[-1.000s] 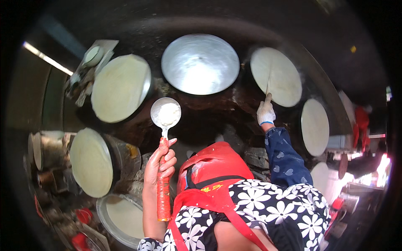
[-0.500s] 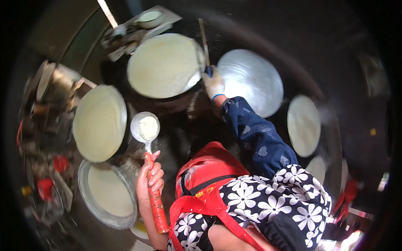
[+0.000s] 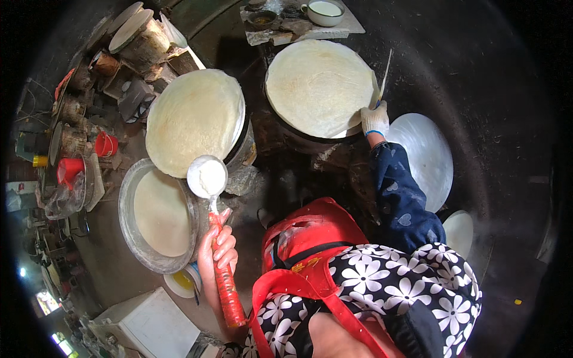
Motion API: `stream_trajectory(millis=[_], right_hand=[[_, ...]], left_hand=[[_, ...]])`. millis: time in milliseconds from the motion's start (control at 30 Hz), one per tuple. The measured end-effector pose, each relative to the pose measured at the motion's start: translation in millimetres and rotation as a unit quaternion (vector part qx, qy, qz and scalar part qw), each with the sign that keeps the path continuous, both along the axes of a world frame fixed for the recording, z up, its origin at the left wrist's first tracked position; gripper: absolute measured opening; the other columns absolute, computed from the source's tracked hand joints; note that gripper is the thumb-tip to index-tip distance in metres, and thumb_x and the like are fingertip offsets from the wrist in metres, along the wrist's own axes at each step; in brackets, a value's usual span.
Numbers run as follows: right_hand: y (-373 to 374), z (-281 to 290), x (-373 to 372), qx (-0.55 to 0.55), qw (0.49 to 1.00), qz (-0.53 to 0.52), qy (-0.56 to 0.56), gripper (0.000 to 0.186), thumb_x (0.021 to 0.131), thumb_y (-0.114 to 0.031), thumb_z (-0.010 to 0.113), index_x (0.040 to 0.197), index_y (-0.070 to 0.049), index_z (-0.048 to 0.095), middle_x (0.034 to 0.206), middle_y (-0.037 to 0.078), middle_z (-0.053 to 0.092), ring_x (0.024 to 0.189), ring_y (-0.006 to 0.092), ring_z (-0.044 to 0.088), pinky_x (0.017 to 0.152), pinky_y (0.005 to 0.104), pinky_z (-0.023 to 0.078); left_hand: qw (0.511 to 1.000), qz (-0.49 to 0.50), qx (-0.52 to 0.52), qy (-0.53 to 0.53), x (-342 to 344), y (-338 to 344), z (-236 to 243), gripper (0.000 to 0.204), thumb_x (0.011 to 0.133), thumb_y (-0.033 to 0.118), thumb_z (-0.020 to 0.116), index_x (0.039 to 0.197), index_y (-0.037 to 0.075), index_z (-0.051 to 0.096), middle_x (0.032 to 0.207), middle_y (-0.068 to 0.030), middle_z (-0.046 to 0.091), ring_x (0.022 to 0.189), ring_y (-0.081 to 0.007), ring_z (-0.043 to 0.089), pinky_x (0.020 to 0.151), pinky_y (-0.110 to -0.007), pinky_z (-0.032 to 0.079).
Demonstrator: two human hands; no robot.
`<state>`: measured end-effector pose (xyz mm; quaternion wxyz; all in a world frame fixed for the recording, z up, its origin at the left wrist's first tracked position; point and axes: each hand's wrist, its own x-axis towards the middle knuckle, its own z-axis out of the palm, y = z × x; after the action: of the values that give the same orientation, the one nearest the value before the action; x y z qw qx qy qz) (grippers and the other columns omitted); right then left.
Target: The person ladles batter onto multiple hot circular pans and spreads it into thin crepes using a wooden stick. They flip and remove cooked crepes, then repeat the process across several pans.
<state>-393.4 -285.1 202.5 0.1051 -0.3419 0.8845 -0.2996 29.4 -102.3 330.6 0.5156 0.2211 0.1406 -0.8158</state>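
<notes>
as our right hand (image 3: 375,119) grips a thin tan stick (image 3: 385,74), a round cream flatbread (image 3: 321,86) lies leftward. our left hand (image 3: 219,246) clasps a red-handled metal ladle (image 3: 206,177).

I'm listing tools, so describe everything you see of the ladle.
The ladle has a round, metal-looking bowl, its inside facing the camera and holding whitish matter. A short, pale neck joins it to a long, red-covered handle. The left hand grips the handle's upper part, bowl pointing forward, left of the red apron.
</notes>
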Motion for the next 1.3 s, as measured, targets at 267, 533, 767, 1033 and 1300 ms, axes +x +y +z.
stream_trajectory(millis=[267, 533, 767, 1033, 1300], right_hand=[[-43, 112, 74, -0.190, 0.972, 0.124, 0.060, 0.056, 0.076, -0.026, 0.060, 0.125, -0.004, 0.046, 0.094, 0.024, 0.064, 0.086, 0.0379, 0.064, 0.076, 0.0414, 0.050], [-125, 267, 187, -0.298, 0.879, 0.371, 0.018, 0.043, 0.082, -0.020, 0.056, 0.120, 0.000, 0.053, 0.089, 0.013, 0.062, 0.068, 0.0239, 0.061, 0.058, 0.0340, 0.051], [-132, 332, 250, -0.376, 0.803, 0.452, -0.099, 0.033, 0.083, -0.019, 0.058, 0.110, 0.000, 0.059, 0.076, 0.008, 0.062, 0.055, 0.0135, 0.056, 0.043, 0.0260, 0.045], [-126, 128, 258, -0.161, 0.906, 0.325, -0.220, 0.053, 0.071, -0.026, 0.072, 0.116, -0.004, 0.056, 0.084, 0.010, 0.065, 0.073, 0.0195, 0.062, 0.067, 0.0333, 0.050], [-101, 16, 248, -0.083, 0.955, 0.284, -0.021, 0.056, 0.077, -0.023, 0.064, 0.127, -0.007, 0.046, 0.102, 0.025, 0.061, 0.094, 0.0396, 0.059, 0.081, 0.0435, 0.047]], left_hand=[[0.999, 0.036, 0.000, -0.016, 64, 2, 1, 0.042, 0.097, 0.012, 0.036, 0.135, -0.006, 0.030, 0.073, -0.0046, 0.041, 0.047, -0.0061, 0.036, 0.032, -0.017, 0.036], [0.999, 0.024, -0.025, 0.005, 132, 4, -4, 0.044, 0.096, 0.009, 0.036, 0.136, -0.006, 0.027, 0.073, -0.0051, 0.041, 0.047, -0.0064, 0.037, 0.031, -0.018, 0.035], [0.997, 0.065, -0.029, -0.006, 182, 17, 2, 0.045, 0.096, 0.009, 0.037, 0.136, -0.008, 0.026, 0.073, -0.0048, 0.040, 0.047, -0.0056, 0.037, 0.032, -0.017, 0.034], [0.993, 0.111, -0.050, -0.002, 208, 26, -7, 0.046, 0.096, 0.008, 0.038, 0.136, -0.008, 0.024, 0.072, -0.0043, 0.039, 0.046, -0.0052, 0.036, 0.031, -0.016, 0.034], [0.990, 0.131, 0.003, -0.041, 183, 16, 12, 0.044, 0.096, 0.010, 0.037, 0.134, -0.009, 0.027, 0.072, -0.0040, 0.040, 0.047, -0.0054, 0.037, 0.031, -0.017, 0.034]])
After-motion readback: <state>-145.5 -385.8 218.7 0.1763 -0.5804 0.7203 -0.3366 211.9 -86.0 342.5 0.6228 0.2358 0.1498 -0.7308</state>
